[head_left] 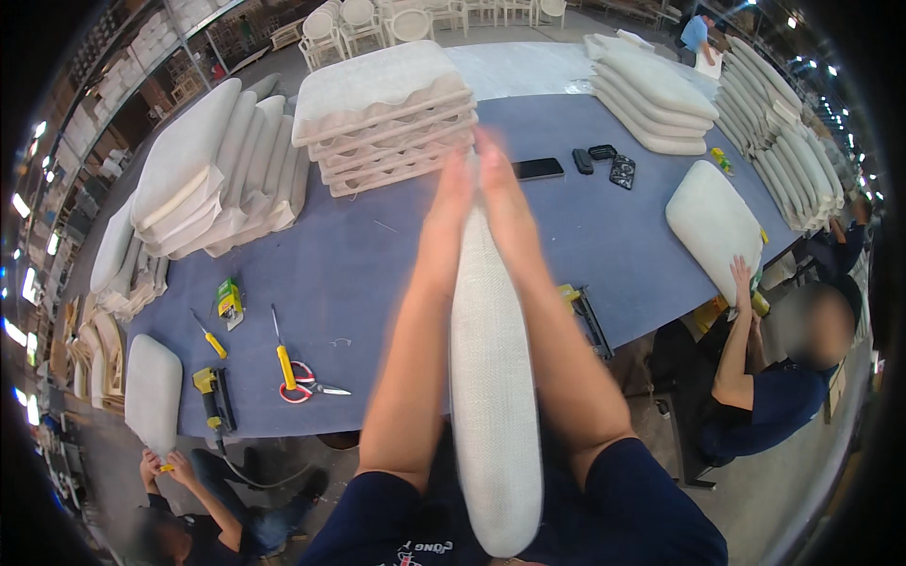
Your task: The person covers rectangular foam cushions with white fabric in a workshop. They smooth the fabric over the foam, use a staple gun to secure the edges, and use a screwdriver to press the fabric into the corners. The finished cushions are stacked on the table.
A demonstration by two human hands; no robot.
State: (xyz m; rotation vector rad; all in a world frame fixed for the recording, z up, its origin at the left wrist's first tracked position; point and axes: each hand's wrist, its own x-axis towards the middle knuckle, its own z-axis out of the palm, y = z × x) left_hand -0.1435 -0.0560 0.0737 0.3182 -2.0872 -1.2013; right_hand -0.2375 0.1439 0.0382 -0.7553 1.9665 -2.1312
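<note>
A pale, fabric-covered seat cushion [493, 396] stands on its narrow edge in front of me, its long side running from my chest out over the blue-grey table [368, 245]. My left hand [453, 193] presses on its left face near the far end. Against the right face lies my right hand [500, 179], so the cushion is clasped between both. Motion blurs the fingers of both hands. Just beyond them is a stack of similar cushions [387, 104] with ragged fabric edges. A black phone [540, 169] lies to the right of my right hand.
Left on the table lie red-handled scissors [298, 382], yellow-handled tools [286, 366], a staple gun [213, 400] and a green-yellow box [229, 304]. Another staple gun [587, 316] sits right. More cushion stacks [656, 94] stand behind. Co-workers handle cushions at lower left [153, 391] and right [714, 222].
</note>
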